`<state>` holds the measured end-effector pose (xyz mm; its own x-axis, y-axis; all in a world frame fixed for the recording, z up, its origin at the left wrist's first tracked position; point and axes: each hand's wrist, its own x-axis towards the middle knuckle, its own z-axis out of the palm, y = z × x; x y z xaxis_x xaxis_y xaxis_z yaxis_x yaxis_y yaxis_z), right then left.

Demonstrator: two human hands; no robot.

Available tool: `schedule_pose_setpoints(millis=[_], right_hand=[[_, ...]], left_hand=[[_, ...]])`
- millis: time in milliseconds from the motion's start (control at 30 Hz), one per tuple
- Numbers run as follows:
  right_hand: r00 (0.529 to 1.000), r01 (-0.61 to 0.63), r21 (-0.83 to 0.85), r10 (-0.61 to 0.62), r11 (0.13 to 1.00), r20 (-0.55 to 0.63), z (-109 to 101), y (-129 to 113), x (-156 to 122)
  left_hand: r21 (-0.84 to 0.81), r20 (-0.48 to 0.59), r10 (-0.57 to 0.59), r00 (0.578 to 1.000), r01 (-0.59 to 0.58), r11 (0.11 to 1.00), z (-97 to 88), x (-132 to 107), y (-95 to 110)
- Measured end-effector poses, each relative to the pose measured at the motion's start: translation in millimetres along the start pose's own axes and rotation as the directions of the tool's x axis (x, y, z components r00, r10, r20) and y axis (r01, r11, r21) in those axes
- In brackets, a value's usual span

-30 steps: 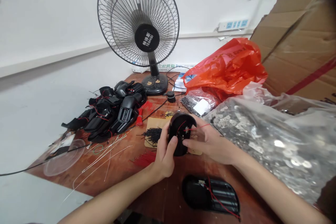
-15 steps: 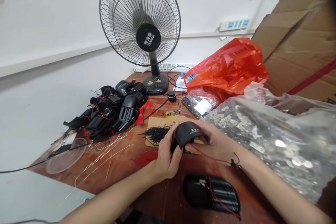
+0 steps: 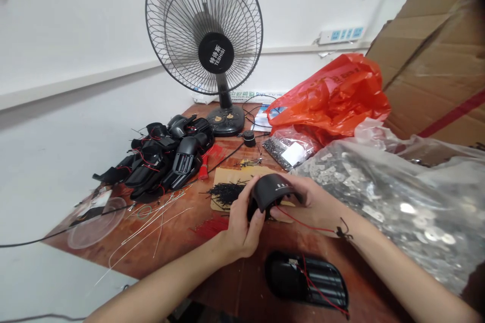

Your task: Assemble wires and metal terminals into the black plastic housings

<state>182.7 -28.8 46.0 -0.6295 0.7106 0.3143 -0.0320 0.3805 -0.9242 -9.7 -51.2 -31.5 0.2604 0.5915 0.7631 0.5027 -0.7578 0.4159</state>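
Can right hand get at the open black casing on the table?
Probably yes: the open black casing lies close, only red wires across it. The right hand is on the curved black shell, but the left hand grips that too, so the right could likely let go.

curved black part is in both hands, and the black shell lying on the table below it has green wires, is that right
Not quite: the wires on the black shell are red, as the head view shows. The left hand and right hand do hold the curved black part.
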Motion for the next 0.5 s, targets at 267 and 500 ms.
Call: schedule_pose_setpoints(millis=[267, 500], right_hand=[[0.996, 0.022, 0.046, -0.018, 0.999, -0.088, 5, 4, 1], [0.986, -0.038, -0.026, 0.033, 0.999, -0.163, 13, 9, -2]], left_hand=[[-0.088, -0.036, 0.006, 0.999, -0.009, 0.996, 0.4, 6, 0], [-0.2, 0.0, -0.123, 0.992, 0.121, 0.972, 2.1, 6, 1]])
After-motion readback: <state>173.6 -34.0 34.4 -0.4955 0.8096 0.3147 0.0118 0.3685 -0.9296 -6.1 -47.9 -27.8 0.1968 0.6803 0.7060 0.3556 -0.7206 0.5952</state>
